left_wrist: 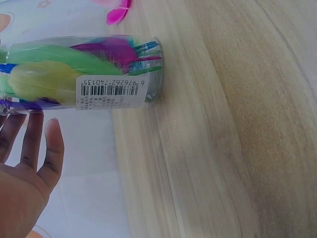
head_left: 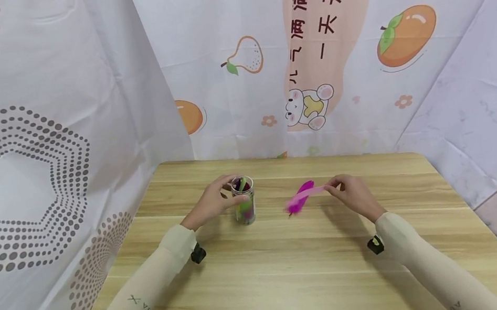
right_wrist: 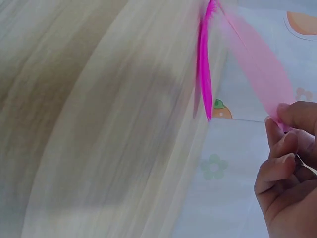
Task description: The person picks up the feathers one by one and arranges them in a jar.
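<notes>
A clear jar [head_left: 245, 209] of coloured feathers stands upright on the table, left of the middle. My left hand [head_left: 209, 203] holds it from the left, the thumb across its near side and the fingers by the rim. Green, yellow, blue and purple feathers show through the wall above a barcode label [left_wrist: 111, 91] in the left wrist view. My right hand [head_left: 352, 196] pinches a light pink feather [right_wrist: 260, 67] by one end between thumb and index finger. A magenta feather [head_left: 297, 206] lies on the table, under the pink feather's far tip.
The wooden table [head_left: 285, 277] reaches back to a white printed curtain [head_left: 224, 116]. Another patterned curtain [head_left: 101, 160] hangs along the left side. A small black device [head_left: 198, 253] sits at the left wrist and another [head_left: 375, 244] at the right.
</notes>
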A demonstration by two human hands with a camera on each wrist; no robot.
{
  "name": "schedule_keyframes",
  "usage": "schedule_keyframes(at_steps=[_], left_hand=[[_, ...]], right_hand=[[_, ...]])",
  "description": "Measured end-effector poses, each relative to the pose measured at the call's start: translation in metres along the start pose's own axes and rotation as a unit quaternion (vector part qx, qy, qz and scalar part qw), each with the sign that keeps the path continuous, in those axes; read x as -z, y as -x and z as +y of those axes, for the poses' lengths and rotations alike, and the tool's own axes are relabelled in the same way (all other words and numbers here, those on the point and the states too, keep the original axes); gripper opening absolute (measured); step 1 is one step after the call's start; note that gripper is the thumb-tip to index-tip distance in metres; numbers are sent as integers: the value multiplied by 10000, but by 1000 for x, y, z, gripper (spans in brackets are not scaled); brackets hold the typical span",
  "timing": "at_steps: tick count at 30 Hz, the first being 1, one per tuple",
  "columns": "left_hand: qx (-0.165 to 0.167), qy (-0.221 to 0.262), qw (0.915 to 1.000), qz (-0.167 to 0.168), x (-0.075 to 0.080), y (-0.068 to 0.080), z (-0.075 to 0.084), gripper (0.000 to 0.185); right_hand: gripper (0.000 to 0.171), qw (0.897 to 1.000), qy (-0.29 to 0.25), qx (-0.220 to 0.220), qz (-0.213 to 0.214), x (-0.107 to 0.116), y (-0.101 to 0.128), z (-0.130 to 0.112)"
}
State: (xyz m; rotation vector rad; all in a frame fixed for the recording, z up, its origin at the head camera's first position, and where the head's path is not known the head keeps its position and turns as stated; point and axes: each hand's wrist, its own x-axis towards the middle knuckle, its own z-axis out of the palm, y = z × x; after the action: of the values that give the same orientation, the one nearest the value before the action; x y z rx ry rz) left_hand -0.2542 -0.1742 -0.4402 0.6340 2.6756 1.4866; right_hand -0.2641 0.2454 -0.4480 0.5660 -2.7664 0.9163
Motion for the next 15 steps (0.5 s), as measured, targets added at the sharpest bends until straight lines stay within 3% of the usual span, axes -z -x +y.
schedule_keyframes(at_steps=[15], left_hand=[[-12, 76, 10000, 7, -1, -1, -4, 70]], right_hand=[[16, 9995, -150, 62, 279, 7, -8, -16]])
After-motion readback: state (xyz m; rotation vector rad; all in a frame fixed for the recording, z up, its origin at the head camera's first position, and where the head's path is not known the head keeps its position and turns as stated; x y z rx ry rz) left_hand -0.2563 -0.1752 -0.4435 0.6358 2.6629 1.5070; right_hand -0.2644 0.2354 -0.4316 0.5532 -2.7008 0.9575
